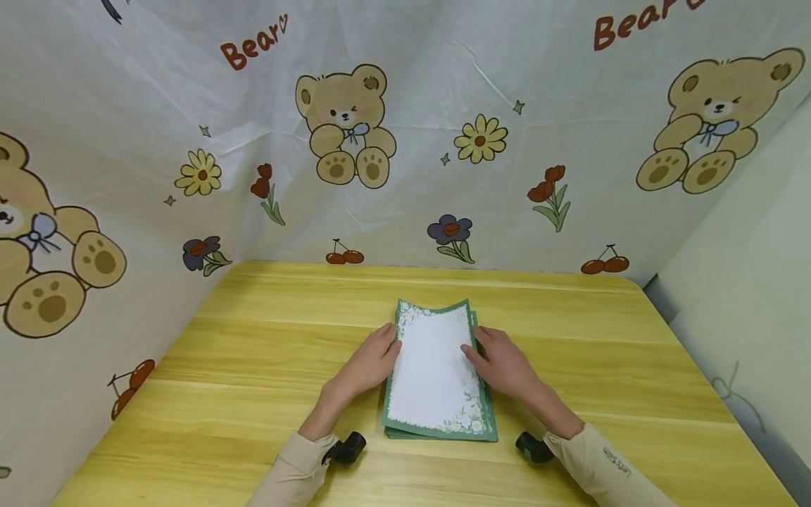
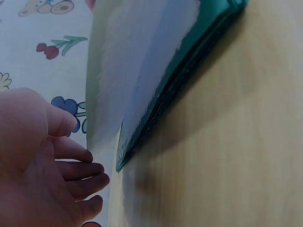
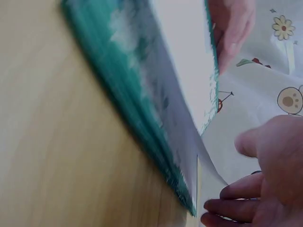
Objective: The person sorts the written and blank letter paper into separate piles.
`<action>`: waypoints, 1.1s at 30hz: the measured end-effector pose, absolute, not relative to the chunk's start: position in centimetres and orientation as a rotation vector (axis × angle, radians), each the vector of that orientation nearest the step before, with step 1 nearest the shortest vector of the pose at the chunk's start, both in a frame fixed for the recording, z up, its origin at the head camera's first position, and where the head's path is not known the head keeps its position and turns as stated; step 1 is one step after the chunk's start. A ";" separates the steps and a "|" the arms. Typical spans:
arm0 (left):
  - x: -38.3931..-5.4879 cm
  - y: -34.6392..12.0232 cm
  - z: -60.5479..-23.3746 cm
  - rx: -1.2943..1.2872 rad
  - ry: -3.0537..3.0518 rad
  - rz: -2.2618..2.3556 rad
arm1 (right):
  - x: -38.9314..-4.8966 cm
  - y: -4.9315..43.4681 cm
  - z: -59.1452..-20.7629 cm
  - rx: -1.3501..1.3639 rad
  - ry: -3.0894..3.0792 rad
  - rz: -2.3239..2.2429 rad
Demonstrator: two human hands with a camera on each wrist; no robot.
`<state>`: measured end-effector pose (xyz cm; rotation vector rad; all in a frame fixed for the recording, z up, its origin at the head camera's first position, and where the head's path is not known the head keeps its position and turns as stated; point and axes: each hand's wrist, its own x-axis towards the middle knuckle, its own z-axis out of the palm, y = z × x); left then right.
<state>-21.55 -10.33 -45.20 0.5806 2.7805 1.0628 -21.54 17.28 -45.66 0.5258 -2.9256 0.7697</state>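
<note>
A stack of paper sheets (image 1: 437, 366) with green borders and white flowers lies on the table. Its top sheet (image 3: 187, 56) bows up at the sides, apart from the pile beneath. At the left edge is my left hand (image 1: 374, 359), its fingers loosely extended and the fingertips close to the raised sheet in the left wrist view. My right hand (image 1: 503, 362) is at the right edge. In the right wrist view its index fingertip touches the sheet's edge, while the thumb stands apart from it.
The yellow wood-grain table (image 1: 285, 394) runs back to a white cloth (image 1: 412, 204) printed with bears, flowers and cherries. Black wrist cameras (image 1: 348, 448) sit at both beige cuffs. A thin cord (image 1: 738, 394) hangs beyond the table's right edge.
</note>
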 end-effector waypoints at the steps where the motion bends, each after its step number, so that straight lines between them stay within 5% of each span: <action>1: -21.6 -10.3 -45.1 0.575 2.776 1.098 | -21.6 17.2 -45.6 0.524 -2.901 0.820; 16: -22.5 -11.0 -45.5 0.563 2.794 1.324 | -21.8 17.2 -45.1 0.373 -2.781 1.302; 33: -22.4 -14.9 -43.8 0.199 2.740 1.640 | -23.4 13.6 -44.1 0.335 -2.585 1.733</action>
